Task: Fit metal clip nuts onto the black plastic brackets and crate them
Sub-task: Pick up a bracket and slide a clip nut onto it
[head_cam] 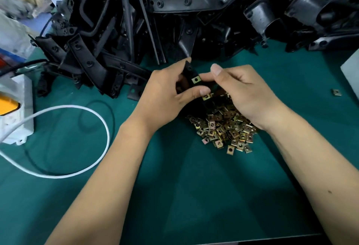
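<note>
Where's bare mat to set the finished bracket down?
Free: the green mat between the forearms, below the clip nut pile, and right of the pile toward the lone nut. Crowded: the bracket heap along the back; white cable loops left.

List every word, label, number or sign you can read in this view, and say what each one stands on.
None can be read.
Black plastic brackets: moulded holes only, no lettering visible.
Clip nuts: bare metal, no markings legible.
White power strip: yellow patch, no text legible.
Red and blue item at the left edge: too blurred and cropped to read.
</note>
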`<state>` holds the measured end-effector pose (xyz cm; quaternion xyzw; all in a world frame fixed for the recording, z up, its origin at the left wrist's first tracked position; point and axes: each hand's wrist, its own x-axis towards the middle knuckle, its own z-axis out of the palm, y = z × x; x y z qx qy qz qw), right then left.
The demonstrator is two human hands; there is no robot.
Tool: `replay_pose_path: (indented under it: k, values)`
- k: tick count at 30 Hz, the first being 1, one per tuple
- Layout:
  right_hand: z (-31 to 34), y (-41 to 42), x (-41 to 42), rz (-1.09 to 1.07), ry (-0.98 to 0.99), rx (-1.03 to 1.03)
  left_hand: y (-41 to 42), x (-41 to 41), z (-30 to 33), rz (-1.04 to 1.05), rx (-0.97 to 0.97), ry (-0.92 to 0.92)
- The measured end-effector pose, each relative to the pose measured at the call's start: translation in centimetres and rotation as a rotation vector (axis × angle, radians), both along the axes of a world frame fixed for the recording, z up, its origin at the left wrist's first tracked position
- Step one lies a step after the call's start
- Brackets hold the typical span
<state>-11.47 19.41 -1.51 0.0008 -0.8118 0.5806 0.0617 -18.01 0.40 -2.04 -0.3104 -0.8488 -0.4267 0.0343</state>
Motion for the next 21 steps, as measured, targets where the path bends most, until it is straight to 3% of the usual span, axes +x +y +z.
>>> replay_pose_path:
  k: [7, 11, 15, 18, 21]
  values:
    - [-0.3, -0.2, 0.2, -0.074, 0.19, 0.317, 0.5, 0.4, 0.1, 0.348, 0.058, 0.145]
    - [-0.5, -1.3, 0.1, -0.123, 0.228, 0.374, 0.9, 0.5, -0.1, 0.454, 0.063, 0.022]
    - [-0.5, -1.0, 0.0, -0.148, 0.222, 0.368, 0.0, 0.0, 0.7, 0.289, 0.093, -0.161]
    - [-0.7, -0.9, -0.2, -0.118, 0.195, 0.41, -1.1, -0.5, 1.2, 0.066, 0.069, -0.174]
    - [-0.8, -0.9, -0.3, -0.08, 0.189, 0.424, -1.1, -0.7, 0.9, 0.057, 0.107, -0.234]
